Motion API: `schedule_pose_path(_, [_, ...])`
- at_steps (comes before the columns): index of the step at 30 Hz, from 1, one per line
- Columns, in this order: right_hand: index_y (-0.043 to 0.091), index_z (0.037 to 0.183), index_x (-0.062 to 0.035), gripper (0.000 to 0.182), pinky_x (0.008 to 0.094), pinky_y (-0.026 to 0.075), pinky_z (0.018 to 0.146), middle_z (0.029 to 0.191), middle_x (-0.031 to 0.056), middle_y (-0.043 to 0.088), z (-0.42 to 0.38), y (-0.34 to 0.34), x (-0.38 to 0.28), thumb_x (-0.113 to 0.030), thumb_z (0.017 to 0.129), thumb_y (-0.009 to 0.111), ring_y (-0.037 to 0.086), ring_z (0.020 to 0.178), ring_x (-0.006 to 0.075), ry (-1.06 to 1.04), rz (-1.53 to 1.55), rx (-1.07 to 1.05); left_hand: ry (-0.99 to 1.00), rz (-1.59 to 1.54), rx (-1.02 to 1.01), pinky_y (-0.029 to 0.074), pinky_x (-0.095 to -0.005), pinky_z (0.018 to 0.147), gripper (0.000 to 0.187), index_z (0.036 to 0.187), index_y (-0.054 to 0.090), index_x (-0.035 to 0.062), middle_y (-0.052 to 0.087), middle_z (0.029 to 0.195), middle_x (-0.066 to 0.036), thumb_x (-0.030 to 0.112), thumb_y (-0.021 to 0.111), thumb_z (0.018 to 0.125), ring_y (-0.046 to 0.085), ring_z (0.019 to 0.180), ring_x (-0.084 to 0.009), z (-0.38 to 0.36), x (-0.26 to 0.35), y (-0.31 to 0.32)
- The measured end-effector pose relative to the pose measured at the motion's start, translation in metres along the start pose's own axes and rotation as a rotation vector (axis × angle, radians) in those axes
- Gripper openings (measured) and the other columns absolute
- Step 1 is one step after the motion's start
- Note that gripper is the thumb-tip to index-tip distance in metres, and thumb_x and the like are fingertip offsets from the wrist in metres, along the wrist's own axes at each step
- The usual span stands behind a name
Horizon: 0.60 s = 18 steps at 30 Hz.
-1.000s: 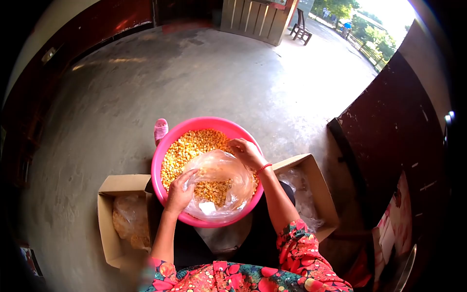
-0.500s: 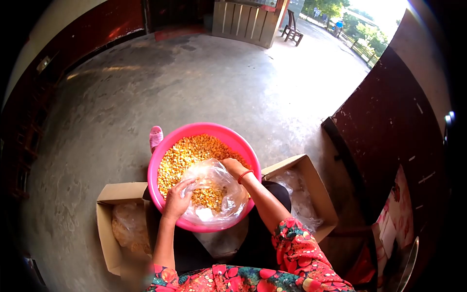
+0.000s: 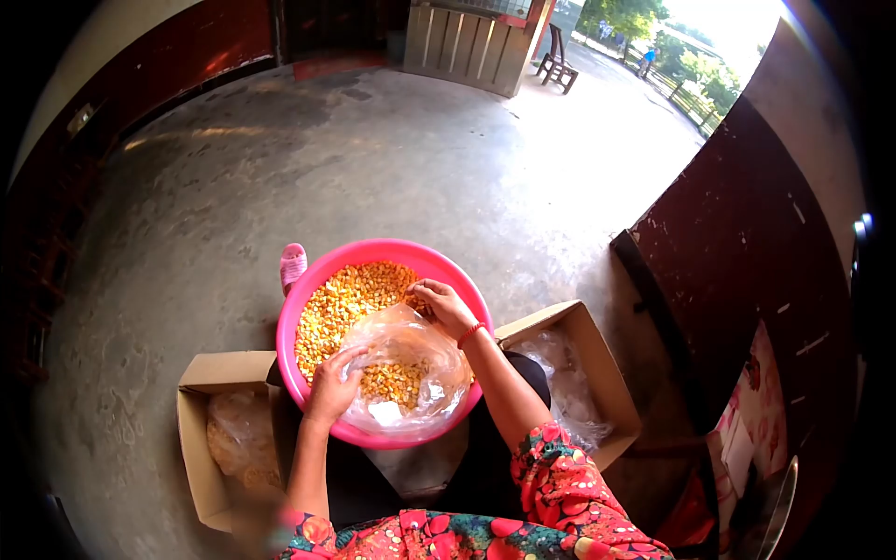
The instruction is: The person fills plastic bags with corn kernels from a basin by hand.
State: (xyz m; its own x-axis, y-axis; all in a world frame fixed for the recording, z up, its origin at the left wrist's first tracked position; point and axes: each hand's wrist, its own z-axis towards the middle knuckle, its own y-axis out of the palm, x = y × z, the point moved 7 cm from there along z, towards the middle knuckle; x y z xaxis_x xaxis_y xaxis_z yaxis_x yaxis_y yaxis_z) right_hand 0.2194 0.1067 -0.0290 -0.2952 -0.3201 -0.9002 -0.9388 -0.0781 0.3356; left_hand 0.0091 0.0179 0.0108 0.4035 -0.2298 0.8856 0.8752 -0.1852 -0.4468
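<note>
A pink basin point(image 3: 289, 327) full of yellow corn kernels point(image 3: 341, 303) rests over my lap. Inside it lies a clear plastic bag point(image 3: 439, 373), its mouth spread wide, with corn kernels and a small white slip at the bottom. My left hand point(image 3: 331, 387) grips the bag's left rim between thumb and fingers. At the bag's far rim, my right hand point(image 3: 444, 306) is curled over corn kernels, with a red bracelet at the wrist. Its palm is turned away, so how many kernels it holds is hidden.
On the left stands a cardboard box point(image 3: 191, 439) with a filled bag point(image 3: 241, 434) in it. Another cardboard box point(image 3: 611, 387) on the right holds clear plastic bags point(image 3: 569, 383). A pink slipper point(image 3: 293, 264) shows beyond the basin. Farther off is a wooden chair point(image 3: 557, 63) by the doorway.
My right hand has shifted up and a little left from the kernels at the basin's right side, its fingers now more visible. My left hand still holds the bag's rim. The view has shifted slightly.
</note>
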Motion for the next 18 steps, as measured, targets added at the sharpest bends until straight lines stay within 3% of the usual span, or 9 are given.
schedule_pose_path(3, [0.058,0.089,-0.0057,0.018,0.0207,0.039,0.046,0.067,0.0005,0.055,0.003,-0.001,0.003,-0.022,0.092,0.051,0.048,0.053,0.0074,-0.05,0.048,0.065,-0.021,-0.005,-0.011,0.045,-0.0328,0.088,0.034,0.107,0.061,0.0031,0.063,0.107,-0.015,-0.002,0.055,0.074,0.059,0.103,-0.0263,0.0,-0.003,0.001])
schedule_pose_path(7, [0.055,0.095,-0.0054,0.016,0.0212,0.04,0.049,0.073,0.0018,0.056,-0.027,0.03,-0.033,-0.02,0.094,0.048,0.05,0.058,0.009,-0.066,0.104,-0.184,0.014,0.001,-0.002,0.045,-0.0331,0.087,0.033,0.108,0.061,0.003,0.063,0.105,-0.015,0.0,0.056,0.075,0.06,0.101,-0.0279,0.002,0.0,0.0])
schedule_pose_path(11, [0.055,0.101,-0.005,0.017,0.0228,0.048,0.058,0.085,0.0047,0.059,-0.056,0.057,-0.043,-0.017,0.094,0.046,0.058,0.072,0.0116,0.014,0.14,-0.313,-0.038,-0.014,-0.013,0.043,-0.0338,0.091,0.036,0.111,0.06,0.0054,0.061,0.108,-0.016,-0.001,0.057,0.075,0.058,0.104,-0.027,0.0,-0.012,0.003])
schedule_pose_path(13, [0.053,0.106,-0.003,0.019,0.0259,0.052,0.069,0.092,0.0057,0.059,-0.061,0.07,-0.034,-0.016,0.094,0.044,0.06,0.083,0.0139,0.059,0.144,-0.426,-0.043,-0.02,-0.004,0.045,-0.0361,0.089,0.039,0.112,0.06,0.0052,0.061,0.106,-0.019,-0.002,0.056,0.074,0.058,0.102,-0.0309,0.0,-0.008,0.002])
schedule_pose_path(18, [0.056,0.105,0.0,0.021,0.0295,0.049,0.084,0.096,0.0056,0.059,-0.067,0.091,-0.004,-0.016,0.094,0.047,0.058,0.092,0.0136,0.152,-0.068,-0.502,-0.053,-0.033,0.045,0.045,-0.0362,0.09,0.04,0.112,0.059,0.0038,0.061,0.107,-0.02,-0.003,0.055,0.073,0.058,0.103,-0.0315,0.002,-0.008,-0.001])
